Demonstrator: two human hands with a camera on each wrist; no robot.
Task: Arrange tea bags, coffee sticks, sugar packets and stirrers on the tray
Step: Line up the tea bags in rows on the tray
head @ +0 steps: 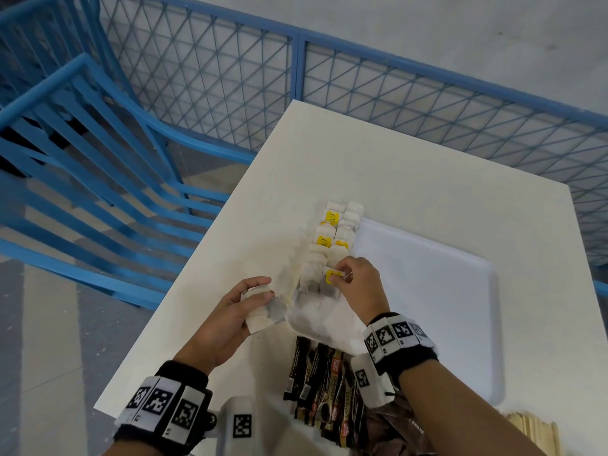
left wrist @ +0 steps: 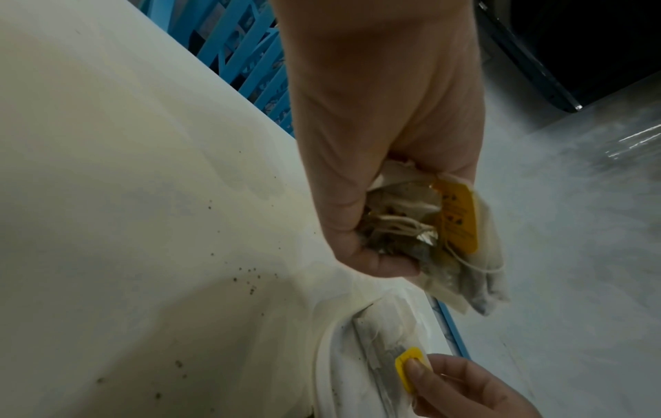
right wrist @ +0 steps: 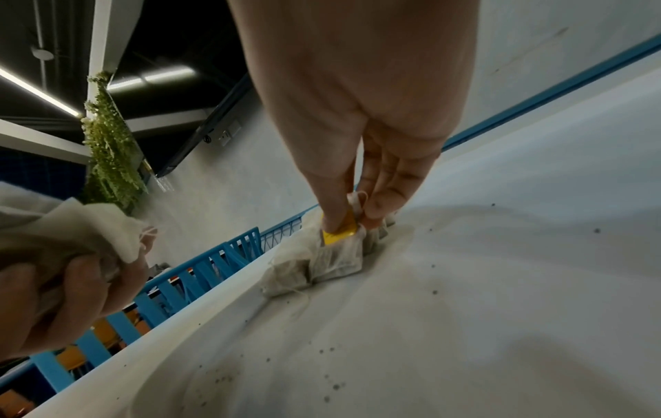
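A white tabletop (head: 411, 179), speckled with dark crumbs, stands against a blue mesh railing (head: 362, 77). A blue slatted chair (head: 82, 166) sits at its left on grey floor (head: 49, 324). Beyond: a pale grey wall (right wrist: 536, 42), hanging greenery (right wrist: 110, 152) and strip lights (right wrist: 39, 93) under a dark ceiling.

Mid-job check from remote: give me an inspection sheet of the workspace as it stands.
Surface: white table, dark crumbs scattered on it.
Job's things: white tray; tea bags in two rows along its left edge; coffee sticks piled off the tray near the person; wooden stirrers at the lower right. Sugar packets: nothing seen.
Clutter: nothing seen beyond the crumbs.
Grippers: left hand holds a bunch of tea bags; right hand pinches the yellow tag of a bag at the near end of the rows.
Cables: nothing seen.
Surroundings: blue chairs, blue mesh fence.
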